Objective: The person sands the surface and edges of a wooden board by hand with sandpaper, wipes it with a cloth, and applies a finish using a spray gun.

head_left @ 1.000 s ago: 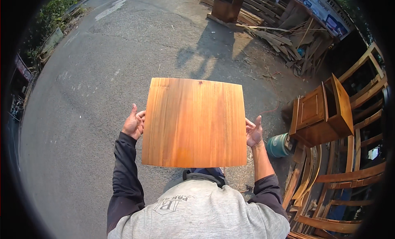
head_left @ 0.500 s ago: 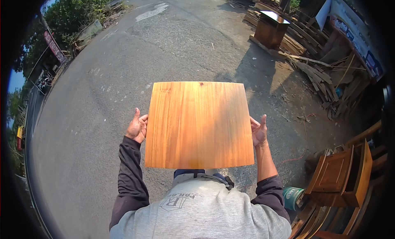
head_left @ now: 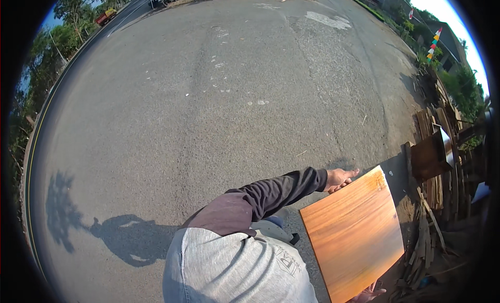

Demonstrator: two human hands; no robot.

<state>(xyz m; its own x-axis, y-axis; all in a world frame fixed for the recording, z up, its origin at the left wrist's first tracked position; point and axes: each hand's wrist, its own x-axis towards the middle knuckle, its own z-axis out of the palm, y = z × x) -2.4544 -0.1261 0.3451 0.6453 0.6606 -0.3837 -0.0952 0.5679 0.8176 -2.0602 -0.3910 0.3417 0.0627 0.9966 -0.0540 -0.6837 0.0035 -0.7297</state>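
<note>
A flat, honey-brown wooden panel (head_left: 357, 232) with streaked grain and a small knot is held out in front of my body, at the lower right. My left hand (head_left: 341, 180) grips its upper left edge, thumb pointing outward along the board and fingers tucked at the edge. At the panel's opposite, lower edge is my right hand (head_left: 369, 293), partly hidden by the wood, with thumb and fingertips showing. Sunlight and a soft shadow lie across the panel's face. My right forearm is hidden.
Grey asphalt (head_left: 239, 115) spreads ahead and left, with my shadow (head_left: 133, 238) on it. At right stand a dark brown wooden box (head_left: 431, 156) and stacked planks (head_left: 435, 191); scrap wood (head_left: 421, 245) lies nearer. A road edge line (head_left: 32, 152) curves along the left.
The view has swung left, so panel, hands and wood piles now appear farther right and lower. The panel looks tilted now. Both hands remain at its opposite edges.
</note>
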